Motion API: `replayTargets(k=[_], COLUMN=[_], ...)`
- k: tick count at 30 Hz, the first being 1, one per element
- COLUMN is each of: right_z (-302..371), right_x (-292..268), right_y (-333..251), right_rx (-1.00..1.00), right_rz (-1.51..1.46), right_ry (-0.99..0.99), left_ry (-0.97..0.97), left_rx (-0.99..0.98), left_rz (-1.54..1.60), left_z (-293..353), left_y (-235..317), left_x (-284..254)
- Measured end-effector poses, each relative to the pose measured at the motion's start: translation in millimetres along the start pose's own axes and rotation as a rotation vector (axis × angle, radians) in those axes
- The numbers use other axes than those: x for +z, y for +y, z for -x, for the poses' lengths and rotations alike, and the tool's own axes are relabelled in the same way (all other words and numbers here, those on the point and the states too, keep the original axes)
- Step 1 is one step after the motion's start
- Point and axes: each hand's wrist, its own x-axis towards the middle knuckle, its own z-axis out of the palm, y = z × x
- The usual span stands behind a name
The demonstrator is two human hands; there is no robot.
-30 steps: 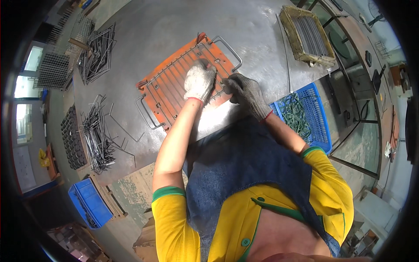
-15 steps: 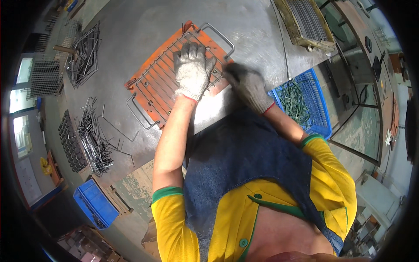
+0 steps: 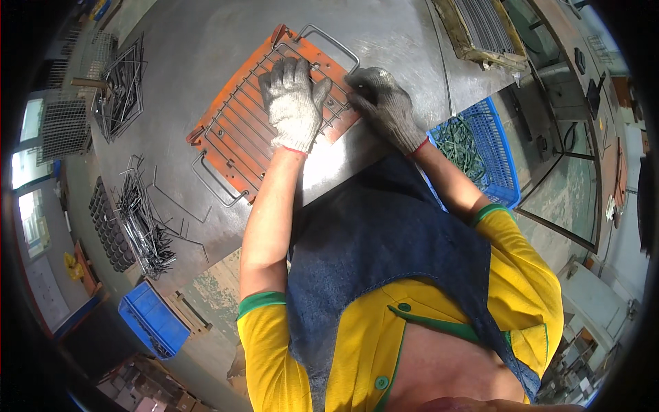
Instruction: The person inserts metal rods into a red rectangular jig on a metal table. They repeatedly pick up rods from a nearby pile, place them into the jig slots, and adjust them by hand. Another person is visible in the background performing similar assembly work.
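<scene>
An orange metal plate point(image 3: 239, 145) with bent wire handles at opposite ends lies on the steel table. A wire rack point(image 3: 237, 110) of parallel rods rests on top of it. My left hand point(image 3: 294, 103), in a whitish knit glove with dark fingertips, is laid flat over the rack, fingers stretched out. At the plate's right edge, close to the far handle point(image 3: 347, 49), is my right hand point(image 3: 388, 110) in a dirtier grey glove. Its fingers are curled and closed near the rack's end; whatever they hold is hidden by the glove.
Bent wire pieces point(image 3: 143, 226) lie in piles along the table's left side, beside wire frames point(image 3: 122, 89). A box of straight rods point(image 3: 489, 31) sits at the far right. A blue basket point(image 3: 504, 158) holding green strands is right of my right hand. Lower left stands a blue bin point(image 3: 151, 319).
My right hand was blurred in motion and now looks still, its fingers curled at the plate's right edge. My left hand stays flat on the rack. The view has shifted slightly.
</scene>
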Motion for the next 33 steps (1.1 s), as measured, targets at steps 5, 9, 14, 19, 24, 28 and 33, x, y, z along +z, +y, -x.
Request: replayTargets(k=[5,9,14,19,24,28,33], right_z=[3,3,7,-5,-3,9,15], right_x=[0,0,12,27,8,12,20], right_y=[9,9,5,11,37,44,36], right_rx=[-0.029,-0.015,0.044,-0.086,-0.544,-0.467,-0.241], right_rz=[-0.09,-0.084,-0.017,0.179,0.332,0.172,0.057], right_ry=[0.006,-0.017,0.086,0.164,0.135,0.205,0.124], left_ry=[0.037,-0.025,-0.061,-0.012,0.018,0.168,0.468], left_rx=[-0.06,-0.04,-0.054,-0.041,-0.065,-0.208,-0.964], left_rz=[0.022,-0.024,-0.055,-0.075,0.156,0.209,0.319], left_z=[-2,-3,-4,-7,11,49,119], left_y=[4,4,3,-2,-13,-28,-96], left_x=[-4,-2,2,5,6,-24,-136])
